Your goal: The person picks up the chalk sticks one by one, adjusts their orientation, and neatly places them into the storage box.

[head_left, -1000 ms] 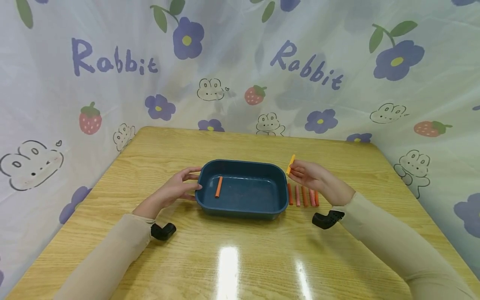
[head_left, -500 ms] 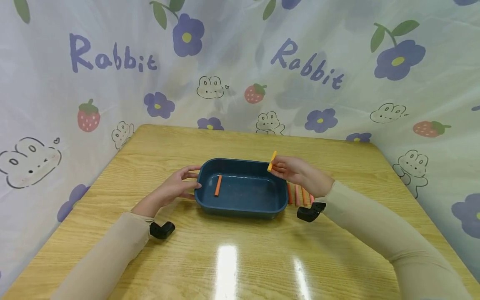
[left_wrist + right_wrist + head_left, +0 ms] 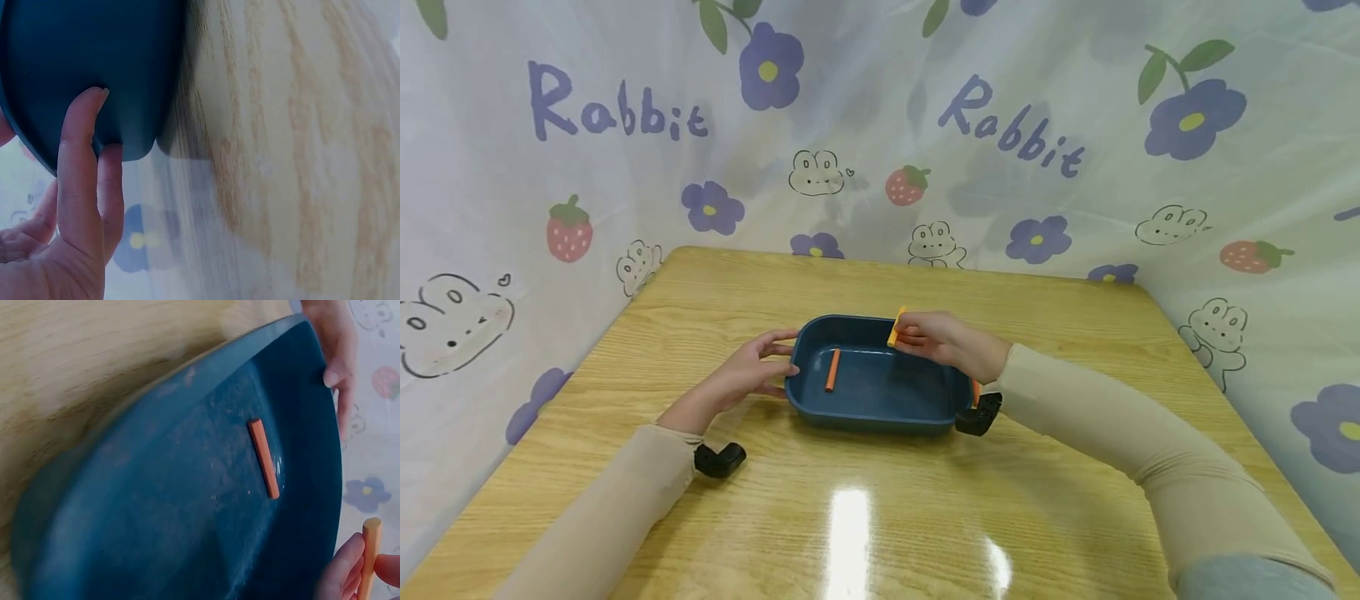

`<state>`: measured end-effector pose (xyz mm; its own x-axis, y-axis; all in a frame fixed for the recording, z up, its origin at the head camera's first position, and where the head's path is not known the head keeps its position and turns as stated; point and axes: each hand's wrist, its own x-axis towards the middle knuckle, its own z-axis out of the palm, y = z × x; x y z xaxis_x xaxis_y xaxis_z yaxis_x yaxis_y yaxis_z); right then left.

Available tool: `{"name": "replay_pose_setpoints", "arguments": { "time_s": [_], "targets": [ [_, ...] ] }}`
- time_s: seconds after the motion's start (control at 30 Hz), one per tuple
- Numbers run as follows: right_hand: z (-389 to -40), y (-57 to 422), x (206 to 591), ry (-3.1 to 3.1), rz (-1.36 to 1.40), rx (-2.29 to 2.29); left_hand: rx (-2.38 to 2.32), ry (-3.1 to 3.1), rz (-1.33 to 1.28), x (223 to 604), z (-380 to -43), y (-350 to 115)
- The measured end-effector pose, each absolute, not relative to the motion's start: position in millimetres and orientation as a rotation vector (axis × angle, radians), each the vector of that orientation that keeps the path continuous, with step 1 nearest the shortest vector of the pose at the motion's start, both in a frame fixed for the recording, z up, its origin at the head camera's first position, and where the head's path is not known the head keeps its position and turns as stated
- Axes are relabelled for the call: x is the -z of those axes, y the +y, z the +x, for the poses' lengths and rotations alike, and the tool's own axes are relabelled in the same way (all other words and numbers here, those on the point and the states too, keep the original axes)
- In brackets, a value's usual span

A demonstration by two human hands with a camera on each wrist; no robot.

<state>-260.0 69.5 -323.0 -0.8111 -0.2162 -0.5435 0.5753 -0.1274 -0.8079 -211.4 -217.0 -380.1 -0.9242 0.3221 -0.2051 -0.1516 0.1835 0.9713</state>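
A dark blue rectangular tray point(image 3: 880, 417) with rounded corners sits on the table. My left hand point(image 3: 752, 369) holds its left end, thumb over the rim and fingers against the outer wall; the left wrist view shows those fingers point(image 3: 78, 156) on the wall point(image 3: 134, 75). Inside, toward the left, lies an orange chalk stick point(image 3: 832, 370), also seen in the right wrist view as a reddish stick point(image 3: 264, 458). My right hand point(image 3: 951, 340) pinches a yellow-orange chalk stick point(image 3: 897, 327) between thumb and fingers, raised over the tray's back rim.
Beside the tray's right end, an orange stick point(image 3: 976, 392) shows in part; my right wrist hides whatever else lies there. The wooden table point(image 3: 760, 508) meets a printed cloth backdrop point(image 3: 865, 100) at the back. Each wrist wears a black device point(image 3: 720, 459).
My right hand has carried the yellow-orange chalk left, from beside the tray's right end to over its back middle. The arm now covers most of the row of sticks. My left hand stays put.
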Motion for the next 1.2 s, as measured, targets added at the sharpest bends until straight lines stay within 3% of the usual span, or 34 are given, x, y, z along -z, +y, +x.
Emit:
{"name": "replay_pose_setpoints", "arguments": {
  "time_s": [1.2],
  "targets": [
    [-282.3, 9.9, 343.2, 1.669, 0.330, 1.595, -1.787, 2.095, 0.197, 376.6, -209.0, -217.6]
  ]
}}
